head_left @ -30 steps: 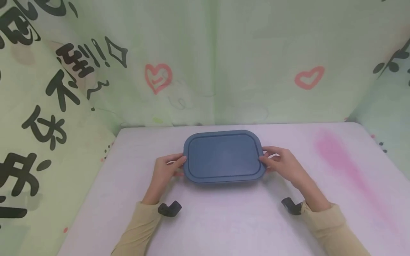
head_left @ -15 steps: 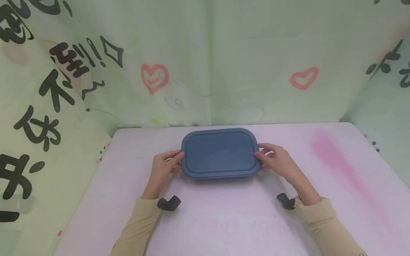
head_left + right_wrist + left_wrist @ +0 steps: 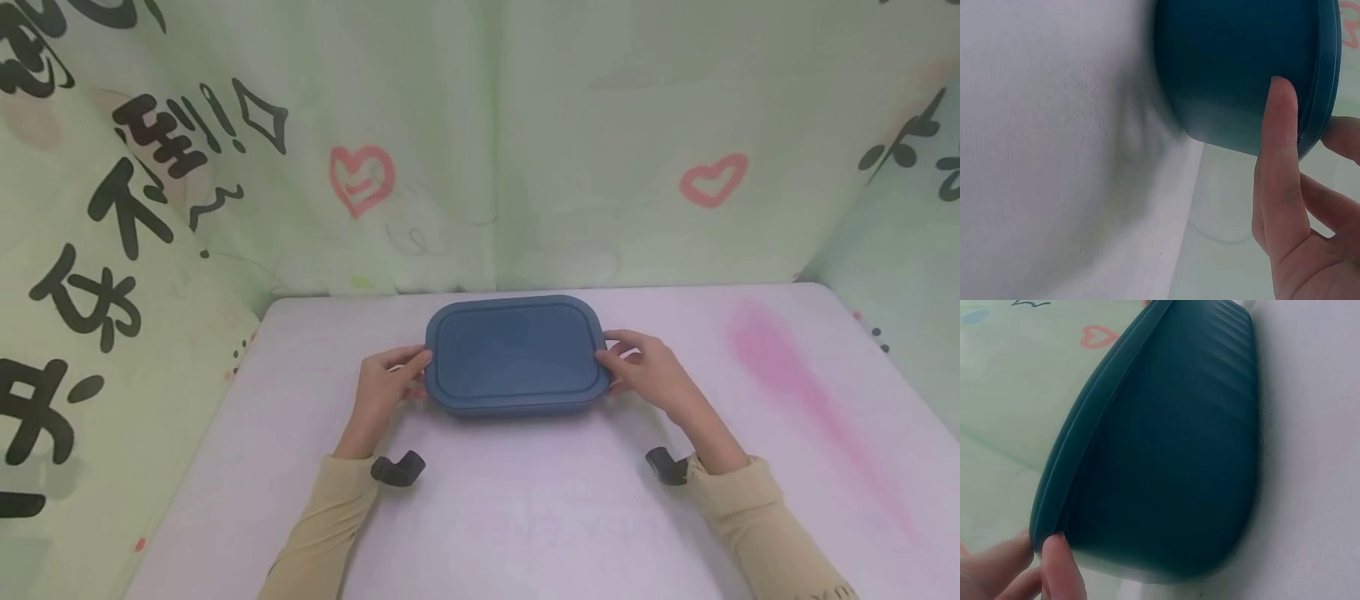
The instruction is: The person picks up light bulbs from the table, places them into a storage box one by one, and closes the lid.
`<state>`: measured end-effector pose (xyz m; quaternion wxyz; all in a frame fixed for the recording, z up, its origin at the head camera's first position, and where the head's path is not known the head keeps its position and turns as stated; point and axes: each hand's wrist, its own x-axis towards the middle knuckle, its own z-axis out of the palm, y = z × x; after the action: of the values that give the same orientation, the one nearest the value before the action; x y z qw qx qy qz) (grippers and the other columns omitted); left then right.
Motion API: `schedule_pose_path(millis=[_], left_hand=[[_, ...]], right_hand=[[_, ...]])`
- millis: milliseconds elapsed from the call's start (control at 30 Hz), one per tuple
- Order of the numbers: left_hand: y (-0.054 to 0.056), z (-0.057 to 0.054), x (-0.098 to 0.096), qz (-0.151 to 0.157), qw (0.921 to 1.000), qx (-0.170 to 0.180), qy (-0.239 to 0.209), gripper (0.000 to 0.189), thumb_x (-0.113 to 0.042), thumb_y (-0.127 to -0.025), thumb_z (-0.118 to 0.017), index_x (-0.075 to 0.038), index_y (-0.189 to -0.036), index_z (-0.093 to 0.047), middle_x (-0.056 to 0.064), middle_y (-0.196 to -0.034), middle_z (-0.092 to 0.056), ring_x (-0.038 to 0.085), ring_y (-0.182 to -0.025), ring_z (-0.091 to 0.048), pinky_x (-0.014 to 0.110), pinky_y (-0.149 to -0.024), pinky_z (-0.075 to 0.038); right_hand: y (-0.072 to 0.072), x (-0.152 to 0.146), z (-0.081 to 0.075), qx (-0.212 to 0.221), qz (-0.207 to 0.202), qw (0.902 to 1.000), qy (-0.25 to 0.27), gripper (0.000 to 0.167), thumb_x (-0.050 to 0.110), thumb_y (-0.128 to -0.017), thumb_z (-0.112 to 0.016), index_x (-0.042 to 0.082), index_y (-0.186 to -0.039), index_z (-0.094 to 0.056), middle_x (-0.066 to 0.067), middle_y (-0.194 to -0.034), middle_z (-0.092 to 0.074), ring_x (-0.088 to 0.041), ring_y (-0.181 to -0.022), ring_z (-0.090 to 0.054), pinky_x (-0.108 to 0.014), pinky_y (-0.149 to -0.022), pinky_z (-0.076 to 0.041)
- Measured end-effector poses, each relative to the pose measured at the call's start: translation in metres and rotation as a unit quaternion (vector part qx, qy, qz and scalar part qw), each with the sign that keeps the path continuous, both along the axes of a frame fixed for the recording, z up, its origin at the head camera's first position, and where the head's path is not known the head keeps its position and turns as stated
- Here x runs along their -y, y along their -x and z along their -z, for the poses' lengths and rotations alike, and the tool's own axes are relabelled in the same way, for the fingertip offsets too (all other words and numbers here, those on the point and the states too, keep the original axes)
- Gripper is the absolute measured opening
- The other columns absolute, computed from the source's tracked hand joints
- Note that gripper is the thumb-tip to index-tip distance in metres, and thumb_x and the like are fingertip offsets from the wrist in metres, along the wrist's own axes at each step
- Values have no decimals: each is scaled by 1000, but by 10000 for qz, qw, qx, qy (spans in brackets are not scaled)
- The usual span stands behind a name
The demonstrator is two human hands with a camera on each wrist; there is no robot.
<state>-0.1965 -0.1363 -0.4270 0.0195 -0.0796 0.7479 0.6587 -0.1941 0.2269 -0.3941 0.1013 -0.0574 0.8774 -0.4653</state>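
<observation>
A blue rectangular food container (image 3: 517, 350) with rounded corners and a lid lies flat near the back middle of the table, long side facing me. My left hand (image 3: 378, 387) pinches the lid's rim at the left end, thumb above and fingers under. At the right end my right hand (image 3: 651, 373) holds the rim the same way. In the left wrist view the container (image 3: 1172, 444) shows a ribbed side wall. A right finger (image 3: 1282, 125) lies along the container's end wall in the right wrist view. Whether its base touches the table cannot be told.
The white table (image 3: 525, 508) carries a pink smear (image 3: 787, 358) at the right. A green curtain (image 3: 570, 125) with hearts hangs close behind the table's back edge. A dark wrist camera (image 3: 399, 469) sits at the left cuff and another camera (image 3: 666, 465) at the right.
Both hands have moved the container slightly back and apparently down; it looks a little smaller and more of its front wall shows. The head view has shifted slightly. Both grips stay the same.
</observation>
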Motion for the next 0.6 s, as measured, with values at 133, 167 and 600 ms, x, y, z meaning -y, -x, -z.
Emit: schedule_pose_path(millis=[133,167,600], left_hand=[[2,-2,-1,-4,10000,-5,8,35,-23,-90,-74,-1,-117,-71,11,-100,-66,14,-79,-65,30,-65,-60],[2,-2,-1,-5,10000,-1,5,35,-22,-90,-74,-1,-117,-71,11,-100,-66,14,-79,-64,30,-65,-60],[7,1,0,-24,9999,152,-52,34,-20,-90,-74,-1,-118,-71,12,-106,-67,14,-80,-64,28,-63,-59]], right_hand=[[4,-1,-2,4,-14,10000,-16,55,20,-99,-61,-6,-144,-43,-25,-115,-59,-21,-76,-72,-38,-77,-59],[4,-1,-1,19,-13,10000,-15,55,20,-99,-61,-6,-144,-43,-25,-116,-59,-22,-76,-72,-38,-78,-59],[6,-1,5,103,-44,9999,56,55,24,-100,-59,-6,-144,-43,-27,-119,-60,-26,-77,-72,-41,-80,-58]])
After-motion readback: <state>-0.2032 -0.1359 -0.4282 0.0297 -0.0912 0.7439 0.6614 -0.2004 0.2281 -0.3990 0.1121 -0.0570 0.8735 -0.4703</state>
